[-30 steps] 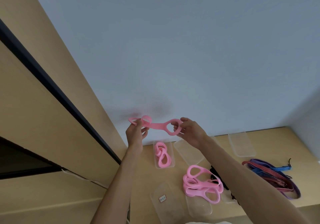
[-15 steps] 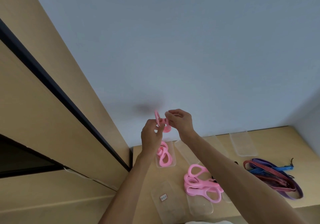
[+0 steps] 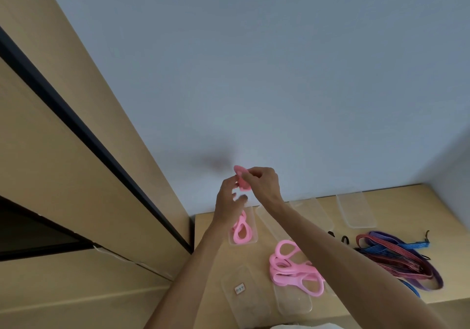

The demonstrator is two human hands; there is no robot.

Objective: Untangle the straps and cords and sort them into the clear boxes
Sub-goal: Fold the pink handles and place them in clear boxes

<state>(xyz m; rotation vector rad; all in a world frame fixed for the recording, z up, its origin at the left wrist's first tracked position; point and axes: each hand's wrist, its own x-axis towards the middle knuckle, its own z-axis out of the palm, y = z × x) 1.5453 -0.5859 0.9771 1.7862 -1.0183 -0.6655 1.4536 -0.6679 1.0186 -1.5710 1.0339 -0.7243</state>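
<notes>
Above the counter [image 3: 396,196], both hands pinch a folded pink strap [image 3: 241,180], right hand [image 3: 262,182] nearest, left hand [image 3: 229,199] at seven o'clock. Its clear box [image 3: 250,217] lies at six o'clock below.

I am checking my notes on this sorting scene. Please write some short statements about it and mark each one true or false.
1. The right hand pinches a folded pink strap. True.
2. A clear box below the hands already holds a pink strap. True.
3. The pile of pink straps lies on the floor. False: it lies on the wooden table.
4. The striped cords are in the left hand. False: they lie on the table, to the right.
5. A box with a small label is nearest the camera. True.
</notes>
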